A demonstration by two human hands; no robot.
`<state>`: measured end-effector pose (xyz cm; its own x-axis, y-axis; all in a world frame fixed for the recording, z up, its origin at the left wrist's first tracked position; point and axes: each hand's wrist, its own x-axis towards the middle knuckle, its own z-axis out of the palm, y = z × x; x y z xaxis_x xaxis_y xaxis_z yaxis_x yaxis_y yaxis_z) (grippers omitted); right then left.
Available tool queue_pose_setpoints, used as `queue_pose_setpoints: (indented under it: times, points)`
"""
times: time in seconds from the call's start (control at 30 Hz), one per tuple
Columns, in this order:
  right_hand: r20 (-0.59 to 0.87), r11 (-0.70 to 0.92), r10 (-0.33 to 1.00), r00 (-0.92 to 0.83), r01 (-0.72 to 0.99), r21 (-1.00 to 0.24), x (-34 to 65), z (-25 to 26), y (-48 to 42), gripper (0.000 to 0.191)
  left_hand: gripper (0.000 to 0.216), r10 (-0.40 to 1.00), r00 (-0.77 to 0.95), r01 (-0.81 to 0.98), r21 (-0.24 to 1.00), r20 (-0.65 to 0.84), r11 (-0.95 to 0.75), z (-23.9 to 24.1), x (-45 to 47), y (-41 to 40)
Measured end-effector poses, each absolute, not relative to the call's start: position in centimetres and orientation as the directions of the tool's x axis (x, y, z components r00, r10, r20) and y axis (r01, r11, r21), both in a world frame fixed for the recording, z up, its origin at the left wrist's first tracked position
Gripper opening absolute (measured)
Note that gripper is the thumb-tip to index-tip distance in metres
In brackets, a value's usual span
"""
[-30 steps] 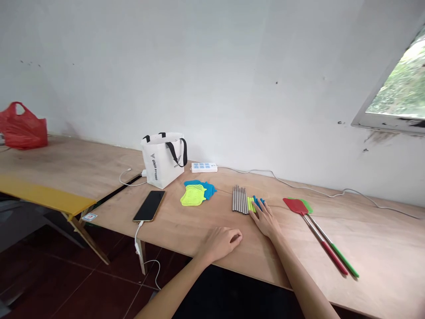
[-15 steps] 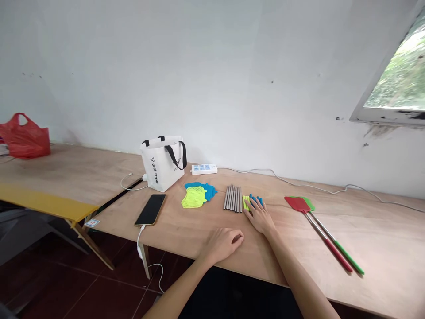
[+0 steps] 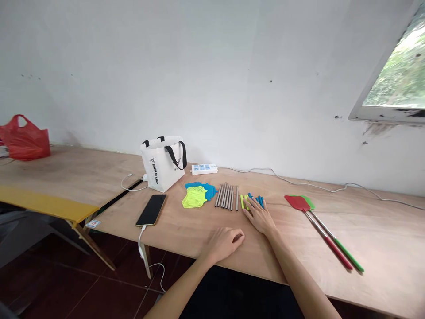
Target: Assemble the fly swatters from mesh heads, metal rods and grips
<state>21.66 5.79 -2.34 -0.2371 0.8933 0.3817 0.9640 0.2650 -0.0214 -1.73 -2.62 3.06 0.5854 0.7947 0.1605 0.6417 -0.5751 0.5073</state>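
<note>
My left hand (image 3: 226, 243) rests on the table near its front edge, fingers curled into a loose fist with nothing visible in it. My right hand (image 3: 260, 218) lies flat with fingers spread over short blue handles (image 3: 260, 202) and yellow handles (image 3: 242, 202), partly covering them. Left of these handles is a row of several thin metal tubes (image 3: 226, 197), with a single metal tube (image 3: 237, 198) a little apart at its right end. Farther left, a yellow mesh fly swatter head (image 3: 194, 197) overlaps blue swatter heads (image 3: 210, 191).
Two fly swatters, one red (image 3: 298, 203) and one green (image 3: 348, 257), lie on the right. A white bag (image 3: 162, 166), a power strip (image 3: 204, 169) with its cable (image 3: 299, 184), and a plugged-in phone (image 3: 152, 210) are on the left half. A red plastic bag (image 3: 28, 139) sits on the far-left table.
The metal tubes have shifted left toward the swatter heads and are spread less evenly, with one standing apart. The yellow handles moved slightly left under my right hand. My left hand stayed still.
</note>
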Motion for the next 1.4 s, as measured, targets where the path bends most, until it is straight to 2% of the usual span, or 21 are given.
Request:
queue_pose_setpoints:
  times: [0.5,0.97,1.13,1.4]
  points:
    - [0.463,0.367,0.807,-0.367,0.925,0.093,19.2,-1.9,4.5,0.047,0.025,0.794,0.585,0.627,0.528,0.166,-0.573,3.3,-1.6,-2.7]
    - [0.421,0.315,0.845,-0.329,0.943,0.106,16.6,-2.9,7.4,0.053,0.025,0.796,0.575,0.636,0.508,0.189,-0.581,3.2,-1.6,-2.6]
    - [0.415,0.322,0.848,-0.329,0.943,0.089,16.1,-3.2,8.0,0.049,0.024,0.781,0.595,0.615,0.519,0.188,-0.594,3.4,-1.7,-2.7]
    - [0.398,0.346,0.847,-0.352,0.934,0.090,16.6,-3.2,7.8,0.056,0.025,0.782,0.600,0.617,0.524,0.170,-0.587,3.4,-1.6,-2.7]
